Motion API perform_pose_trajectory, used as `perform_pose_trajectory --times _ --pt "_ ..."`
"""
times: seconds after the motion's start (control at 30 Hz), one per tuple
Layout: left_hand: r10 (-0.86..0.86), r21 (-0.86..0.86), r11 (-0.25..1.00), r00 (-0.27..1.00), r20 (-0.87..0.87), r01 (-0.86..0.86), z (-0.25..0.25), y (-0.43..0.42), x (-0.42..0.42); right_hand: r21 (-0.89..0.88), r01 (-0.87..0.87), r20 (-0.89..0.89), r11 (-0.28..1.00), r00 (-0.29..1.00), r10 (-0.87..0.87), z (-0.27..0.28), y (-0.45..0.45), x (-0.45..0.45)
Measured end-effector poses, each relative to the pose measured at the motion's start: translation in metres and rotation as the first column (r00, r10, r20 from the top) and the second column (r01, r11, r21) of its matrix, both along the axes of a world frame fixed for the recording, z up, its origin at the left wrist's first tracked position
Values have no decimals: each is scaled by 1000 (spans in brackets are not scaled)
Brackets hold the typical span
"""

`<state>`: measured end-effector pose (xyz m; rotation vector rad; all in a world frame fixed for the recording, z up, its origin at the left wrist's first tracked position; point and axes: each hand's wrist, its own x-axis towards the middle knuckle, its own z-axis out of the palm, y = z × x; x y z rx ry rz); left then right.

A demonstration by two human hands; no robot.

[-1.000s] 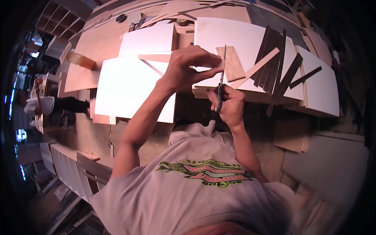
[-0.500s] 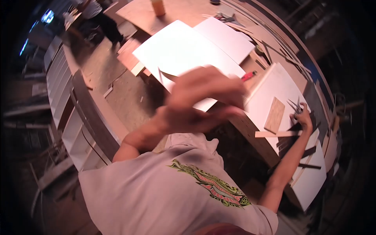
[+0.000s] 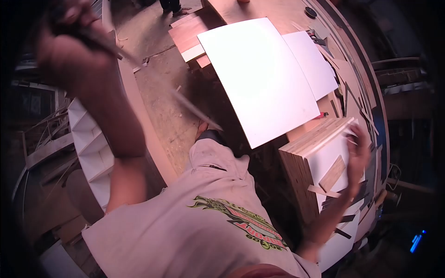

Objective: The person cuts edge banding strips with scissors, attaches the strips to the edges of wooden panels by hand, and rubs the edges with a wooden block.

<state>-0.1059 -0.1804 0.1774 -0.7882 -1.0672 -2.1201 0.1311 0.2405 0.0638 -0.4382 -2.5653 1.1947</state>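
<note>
The left hand [image 3: 76,55] was up at ten o'clock, smeared by motion, its fingers curled around one end of a long thin strip [image 3: 197,111]. That strip slanted down towards four o'clock, its free end near the centre of the view (the middle stretch was mostly blur). Below the hand, at nine o'clock, stood white shelving [image 3: 95,143], with the long edge of a tan board [image 3: 158,155] bordering it. Between this board and the worktops, a lane of bare floor [image 3: 162,102] gave open room towards ten and eleven o'clock; a person's legs [image 3: 171,5] stood at its far end, nearly at twelve.

A large white panel [image 3: 259,78] filled one o'clock, its left edge overhanding dark space, with a smaller white panel [image 3: 313,65] beyond its right edge. Only a narrow dark gap parted the large panel's near corner from a thick layered stack [image 3: 301,171] at three. The right hand [image 3: 359,155] was over that stack, blurred too; whether its fingers gripped anything, I could not tell. Nearest it lay a small wooden piece [image 3: 332,173], and dark strips [image 3: 343,233] sat at four.
</note>
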Motion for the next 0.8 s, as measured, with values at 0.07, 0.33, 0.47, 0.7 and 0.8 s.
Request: perform_pose_trajectory --times 0.07,0.33,0.47,0.7,0.8 --pt "-37 107 994 993 116 25 -24 0 -36 -223 -278 -50 934 961 274 -11 -115 -37" --pt "-70 270 956 807 587 -113 -162 17 -141 -116 -28 -15 993 1000 27 -94 -238 -89" --pt "-158 110 986 498 852 124 -274 12 -161 44 36 121 998 992 -41 -119 -247 -91" --pt "-55 -28 942 236 970 336 -341 18 -168 185 188 285 964 929 -236 -159 -279 -90" --pt "-93 11 937 219 971 348 -352 25 -174 140 224 299 965 919 -256 -176 -279 -93"
